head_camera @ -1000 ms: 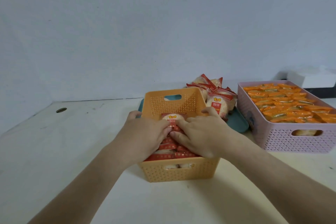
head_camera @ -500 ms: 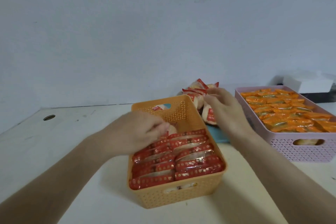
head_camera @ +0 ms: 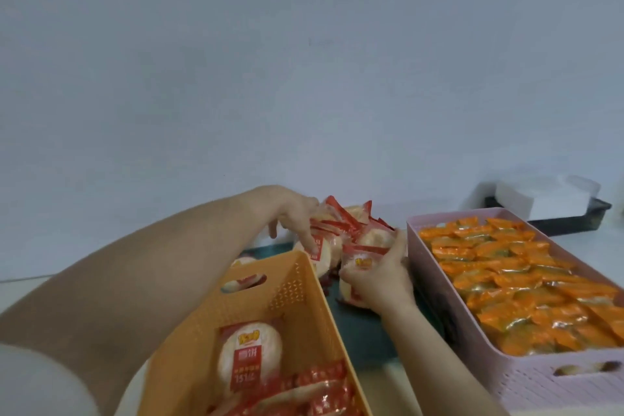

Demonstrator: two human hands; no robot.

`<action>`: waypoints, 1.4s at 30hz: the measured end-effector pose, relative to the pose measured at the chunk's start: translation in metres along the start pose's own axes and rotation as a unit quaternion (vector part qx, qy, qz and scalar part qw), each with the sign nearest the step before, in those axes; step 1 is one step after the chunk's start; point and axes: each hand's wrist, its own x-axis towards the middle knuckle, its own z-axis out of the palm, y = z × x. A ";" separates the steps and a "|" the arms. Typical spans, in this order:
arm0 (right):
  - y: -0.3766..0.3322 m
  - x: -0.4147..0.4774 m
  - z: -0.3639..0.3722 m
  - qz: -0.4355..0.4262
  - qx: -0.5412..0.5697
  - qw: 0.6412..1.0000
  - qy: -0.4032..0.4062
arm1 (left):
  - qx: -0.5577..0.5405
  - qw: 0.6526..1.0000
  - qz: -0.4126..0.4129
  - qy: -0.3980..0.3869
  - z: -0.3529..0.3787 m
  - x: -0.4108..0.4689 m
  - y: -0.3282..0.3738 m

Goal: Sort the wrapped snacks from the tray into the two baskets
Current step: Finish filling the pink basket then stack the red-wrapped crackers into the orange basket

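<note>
Head view: glossy round snacks (head_camera: 351,230), perforated orange basket (head_camera: 293,294).

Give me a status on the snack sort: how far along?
Done: pink basket is packed with orange-wrapped snacks; orange basket holds rows of red-wrapped snacks. In hand: right hand grips one red pack from the pile on the tray; left hand has fingers on the pile, grip unclear. Left: that small pile of red packs. Probably nearly finished.
</note>
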 end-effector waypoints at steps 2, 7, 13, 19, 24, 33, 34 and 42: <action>0.000 0.012 -0.001 0.010 0.051 0.999 -0.014 | -0.039 0.997 -0.012 -0.062 0.000 0.014 -0.001; 0.004 0.032 0.005 0.001 0.157 0.987 -0.017 | -0.101 0.992 0.025 -0.065 0.003 0.019 0.005; -0.024 0.021 0.010 -0.062 0.238 0.968 -0.046 | -0.153 0.983 0.099 -0.032 0.001 -0.009 0.006; -0.085 -0.003 -0.028 -0.199 0.279 0.936 -0.075 | -0.245 0.949 0.161 0.120 -0.017 -0.077 0.000; -0.121 -0.046 -0.045 -0.265 0.315 0.897 -0.163 | -0.256 0.931 0.185 0.181 -0.028 -0.157 -0.015; -0.088 -0.093 -0.019 -0.371 -0.133 0.891 -0.227 | -0.225 0.964 0.137 -0.021 0.023 -0.215 -0.065; -0.086 -0.097 -0.021 -0.373 -0.166 0.882 -0.233 | -0.216 0.969 0.122 -0.014 0.026 -0.216 -0.070; -0.060 -0.050 -0.041 -0.088 0.135 0.982 -0.103 | -0.209 0.940 0.003 0.269 0.045 -0.157 -0.127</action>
